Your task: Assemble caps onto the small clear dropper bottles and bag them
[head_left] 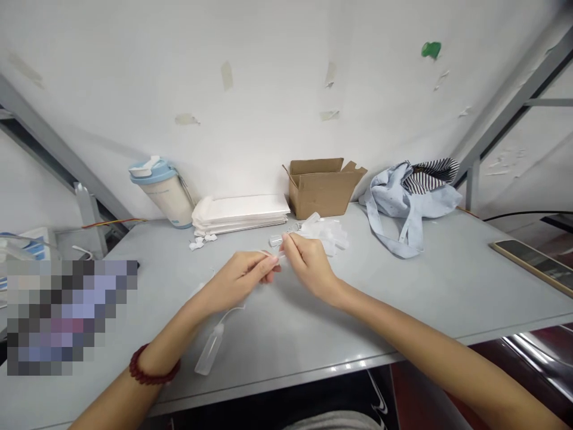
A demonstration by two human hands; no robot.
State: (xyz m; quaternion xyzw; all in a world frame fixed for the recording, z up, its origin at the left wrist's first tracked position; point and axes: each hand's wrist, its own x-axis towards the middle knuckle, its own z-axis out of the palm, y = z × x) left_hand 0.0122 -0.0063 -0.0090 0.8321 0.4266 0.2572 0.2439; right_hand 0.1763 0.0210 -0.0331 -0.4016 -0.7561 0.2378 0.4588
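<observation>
Near the middle of the table, my left hand and my right hand meet with their fingertips pinched together. Between them is a small clear plastic piece, mostly covered by the fingers; its exact kind cannot be made out. Just behind my right hand lies a pile of small translucent plastic bottles. A single translucent bottle with a thin white tail lies beside my left forearm, near the table's front edge. Another pale piece is partly hidden behind that forearm.
Along the wall stand a blue-lidded cup, a stack of white packets, an open cardboard box and a light blue cloth bag. Small white pieces lie before the stack. At the right edge is a phone-like slab.
</observation>
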